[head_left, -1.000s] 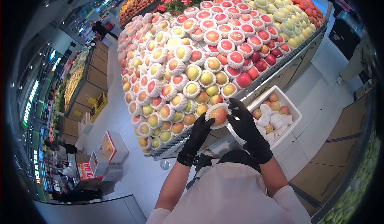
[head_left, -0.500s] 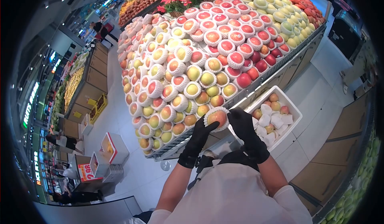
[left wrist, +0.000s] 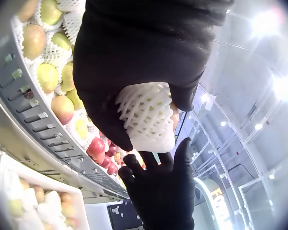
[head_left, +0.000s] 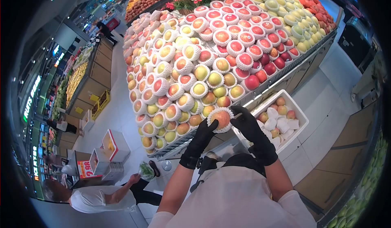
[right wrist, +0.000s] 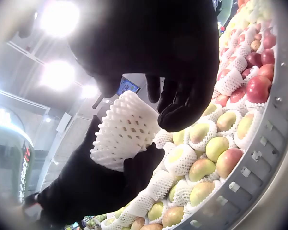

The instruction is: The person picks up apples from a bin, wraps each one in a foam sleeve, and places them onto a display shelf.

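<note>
In the head view my gloved left hand grips a red-yellow apple wrapped in a white foam net, thumb across its near side. The left wrist view shows the net within the curl of those fingers. My gloved right hand is at the apple's right side, fingers spread and slightly bent near the net's rim. Seen from the right wrist, the net sits in the left hand, with the right fingers apart from it. Netted apples are heaped just beyond both hands.
A metal rail edges the sloped display. On my right stands a white foam box holding apples and white wrapping. A person carrying a bag of greens is at lower left, near stacked white boxes.
My right hand, folded beside the apple half a second ago, has its fingers extended again. The left hand keeps its grip. A person with greens has come into view at lower left.
</note>
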{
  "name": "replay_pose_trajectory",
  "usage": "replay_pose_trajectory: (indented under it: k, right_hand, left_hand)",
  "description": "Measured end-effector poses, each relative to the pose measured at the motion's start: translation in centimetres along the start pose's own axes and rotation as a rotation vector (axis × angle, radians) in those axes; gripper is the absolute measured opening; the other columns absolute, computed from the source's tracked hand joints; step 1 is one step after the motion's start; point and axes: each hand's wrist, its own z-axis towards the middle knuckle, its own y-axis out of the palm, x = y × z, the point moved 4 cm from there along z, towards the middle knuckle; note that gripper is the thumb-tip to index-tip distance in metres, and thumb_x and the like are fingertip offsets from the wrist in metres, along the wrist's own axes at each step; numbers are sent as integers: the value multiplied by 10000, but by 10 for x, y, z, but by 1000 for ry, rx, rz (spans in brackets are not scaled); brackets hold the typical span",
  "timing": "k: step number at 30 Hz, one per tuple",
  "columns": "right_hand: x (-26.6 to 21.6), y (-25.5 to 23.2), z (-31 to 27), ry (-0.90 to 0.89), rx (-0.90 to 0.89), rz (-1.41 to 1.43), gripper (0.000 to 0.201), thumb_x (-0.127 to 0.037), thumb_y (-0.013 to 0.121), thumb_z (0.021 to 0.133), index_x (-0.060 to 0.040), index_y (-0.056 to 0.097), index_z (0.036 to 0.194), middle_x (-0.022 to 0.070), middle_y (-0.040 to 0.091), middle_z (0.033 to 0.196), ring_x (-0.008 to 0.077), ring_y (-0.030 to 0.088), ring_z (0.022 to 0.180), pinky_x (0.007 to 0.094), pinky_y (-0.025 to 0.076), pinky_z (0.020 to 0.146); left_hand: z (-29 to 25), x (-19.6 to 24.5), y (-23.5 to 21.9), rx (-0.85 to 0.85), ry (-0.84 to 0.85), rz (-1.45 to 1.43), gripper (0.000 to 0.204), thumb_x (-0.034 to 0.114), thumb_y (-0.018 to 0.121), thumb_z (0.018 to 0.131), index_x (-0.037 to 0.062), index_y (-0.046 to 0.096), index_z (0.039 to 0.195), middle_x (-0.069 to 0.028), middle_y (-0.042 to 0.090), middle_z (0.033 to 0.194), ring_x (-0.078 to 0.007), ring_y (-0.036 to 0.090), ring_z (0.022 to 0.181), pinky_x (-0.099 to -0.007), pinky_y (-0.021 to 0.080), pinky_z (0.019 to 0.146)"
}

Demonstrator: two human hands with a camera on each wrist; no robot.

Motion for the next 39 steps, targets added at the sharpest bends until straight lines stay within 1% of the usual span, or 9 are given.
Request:
replay_pose_trajectory:
  k: [3, 6, 9, 16, 19, 22, 25, 31, 39]
  right_hand:
    - [-18, 4, -8, -61, -132, 32, 710, -114, 819, 770, -68, 456, 1378, 97, 550, 1291, 197, 558, 1163, 341, 472, 977]
    - [-20, 9, -8, -155, -232, 5, 886, -103, 846, 733, -56, 352, 1466, 90, 483, 1385, 189, 488, 1248, 350, 410, 1060]
    - [-21, 10, -9, -153, -253, 44, 864, -68, 854, 695, -53, 400, 1429, 118, 506, 1369, 238, 482, 1283, 378, 384, 1092]
    - [-15, 11, -10, -213, -226, 14, 861, -56, 856, 678, -41, 411, 1415, 119, 529, 1334, 243, 502, 1256, 380, 400, 1076]
    - [-23, 12, -10, -230, -203, -23, 777, -93, 858, 699, -35, 454, 1360, 120, 554, 1289, 240, 534, 1209, 380, 428, 1038]
    - [-34, 14, -7, -171, -211, -35, 700, -150, 865, 717, -26, 491, 1295, 127, 575, 1242, 228, 559, 1164, 379, 451, 998]
    - [-41, 14, -5, -92, -199, -9, 676, -192, 873, 721, -20, 506, 1263, 132, 585, 1211, 220, 570, 1139, 379, 460, 979]
    - [-27, 18, -4, -190, -172, -1, 677, -186, 865, 730, -21, 502, 1277, 135, 584, 1208, 229, 570, 1138, 382, 461, 980]
    - [-24, 21, -7, -196, -170, -100, 744, -166, 880, 711, -30, 468, 1315, 108, 574, 1230, 212, 566, 1137, 356, 468, 988]
  left_hand:
    - [2, -4, -2, -32, -12, -54, 563, 301, 605, 968, -22, 430, 1395, -105, 539, 1317, -178, 549, 1183, -333, 456, 1008]
    - [1, -5, 0, -46, -24, 19, 571, 296, 615, 961, -19, 427, 1399, -97, 540, 1319, -176, 544, 1190, -330, 456, 1006]
    - [1, -2, 3, -38, -16, 70, 575, 286, 628, 949, -15, 432, 1398, -87, 546, 1314, -173, 543, 1188, -321, 454, 1001]
    - [0, 1, 4, 4, 20, 316, 557, 255, 641, 936, -6, 452, 1392, -85, 569, 1293, -171, 543, 1183, -319, 457, 991]
    - [-2, 4, 6, -5, -20, 217, 550, 237, 646, 936, -4, 453, 1392, -90, 560, 1303, -171, 543, 1182, -328, 466, 988]
    - [-6, 3, 8, -12, -93, -69, 518, 234, 612, 963, 4, 453, 1399, -91, 549, 1319, -170, 542, 1187, -333, 469, 996]
    - [1, -2, 1, -97, 119, 250, 486, 267, 545, 1005, 11, 449, 1408, -90, 538, 1339, -173, 540, 1198, -350, 469, 1010]
    - [-5, -8, -2, -65, -121, -273, 451, 295, 467, 1039, 17, 464, 1393, -84, 551, 1328, -194, 553, 1194, -365, 483, 1006]
    - [2, -23, -7, 82, -115, -298, 466, 327, 460, 1049, -13, 478, 1366, -89, 572, 1296, -171, 571, 1158, -335, 484, 995]
